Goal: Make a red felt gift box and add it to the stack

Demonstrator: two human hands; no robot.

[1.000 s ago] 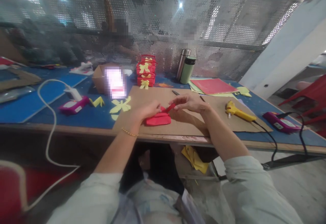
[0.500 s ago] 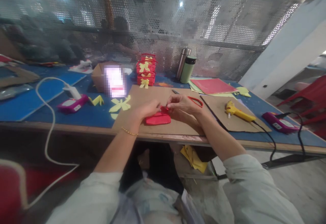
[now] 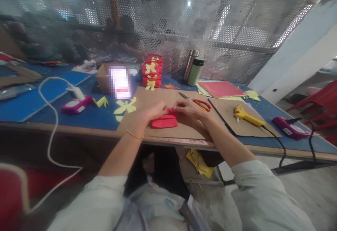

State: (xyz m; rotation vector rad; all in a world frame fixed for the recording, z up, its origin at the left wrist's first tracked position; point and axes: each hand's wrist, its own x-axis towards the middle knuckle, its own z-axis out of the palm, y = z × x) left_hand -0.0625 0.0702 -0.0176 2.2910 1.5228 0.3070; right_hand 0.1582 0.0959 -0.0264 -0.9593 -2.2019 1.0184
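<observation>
A small folded red paper piece (image 3: 164, 121) lies on the brown cardboard sheet (image 3: 147, 96) at the table's front. My left hand (image 3: 156, 112) is closed at its upper left edge, fingertips pinching it. From the right, my right hand (image 3: 187, 107) pinches a narrow red strip (image 3: 172, 110) at the top of the same piece. The fingers hide part of the strip, and I cannot tell whether it is joined to the piece. Just behind my right hand rest orange-handled scissors (image 3: 202, 104), touched by nothing I can make out.
Right: yellow glue gun (image 3: 246, 116) on cardboard, corded to a purple box (image 3: 289, 127). Back: red boxes with yellow bows (image 3: 152, 71), two bottles (image 3: 195, 71), coloured sheets (image 3: 222, 89). Left: yellow paper flower (image 3: 125, 106), phone (image 3: 120, 82), purple box (image 3: 76, 105) with white cable.
My right hand has come in and lower against the red piece, its fingers closing on the strip. The scissors behind it show more fully. My left hand stays put.
</observation>
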